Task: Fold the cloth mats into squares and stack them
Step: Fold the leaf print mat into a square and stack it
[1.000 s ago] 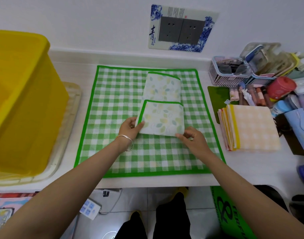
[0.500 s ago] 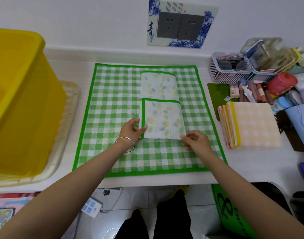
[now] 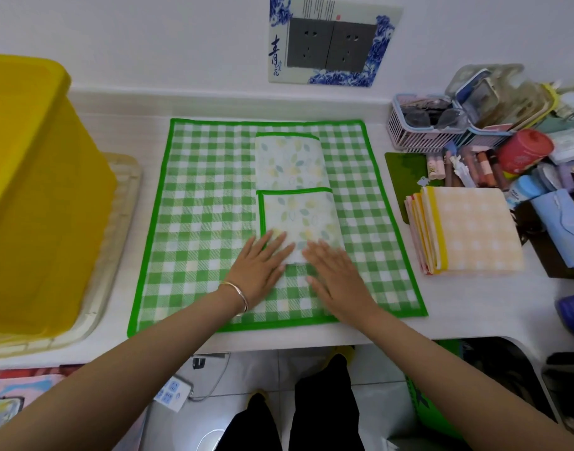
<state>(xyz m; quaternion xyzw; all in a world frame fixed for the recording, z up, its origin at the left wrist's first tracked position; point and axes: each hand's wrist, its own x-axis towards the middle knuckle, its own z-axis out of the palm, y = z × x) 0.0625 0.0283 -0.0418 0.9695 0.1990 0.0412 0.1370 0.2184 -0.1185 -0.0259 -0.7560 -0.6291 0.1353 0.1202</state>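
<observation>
**Two flat hands on one leaf-print mat**

The left hand point(image 3: 258, 265) and right hand point(image 3: 334, 268) lie flat with straight fingers, gripping nothing, and press the near edge of the one partly folded leaf-print mat point(image 3: 298, 219). It rests on one spread green checked mat point(image 3: 207, 222), with bare check on both sides. One stack of folded mats point(image 3: 474, 236) sits just right on the bench point(image 3: 474, 304), and one yellow bin point(image 3: 35, 190) stands left.

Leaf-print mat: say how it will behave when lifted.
Probably floppy: the leaf-print mat lies folded over itself. Likely light, as the layers look thin. It may spring open once the left hand and right hand stop pressing it.
</observation>
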